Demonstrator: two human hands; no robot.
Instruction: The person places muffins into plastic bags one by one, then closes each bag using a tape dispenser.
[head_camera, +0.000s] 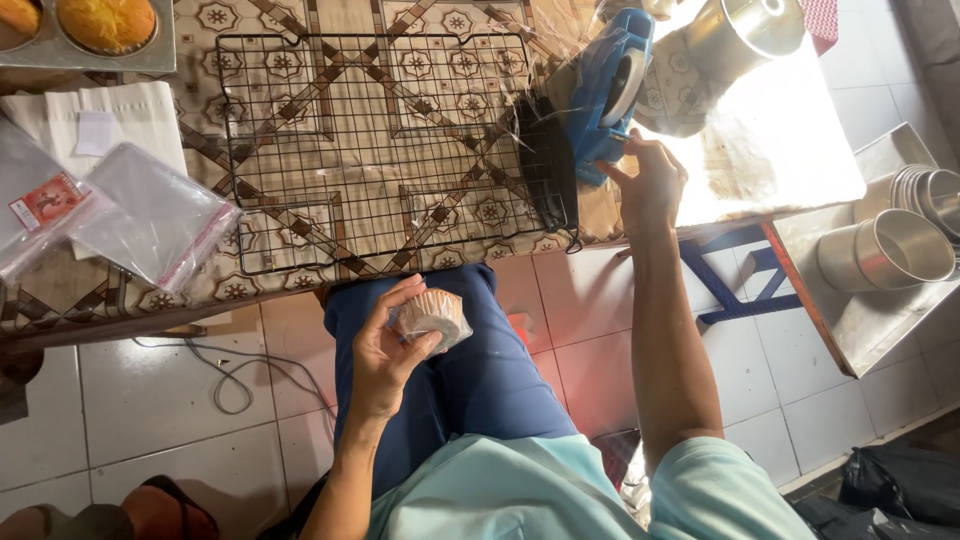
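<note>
My left hand (388, 345) holds a small cake wrapped in clear plastic (433, 315) above my lap, fingers curled around it. My right hand (648, 185) reaches up to the table edge and touches a blue tape dispenser (608, 90) that stands beside the black wire cooling rack (370, 150). A strip of clear tape or plastic glints near the dispenser. The rack lies bare on the patterned tablecloth (300, 250).
A metal tray with golden cakes (85, 30) sits at the top left. Clear plastic bags (120, 205) lie on the left of the table. Metal tins (885, 250) rest on a low shelf at the right. A cable (230, 375) runs over the tiled floor.
</note>
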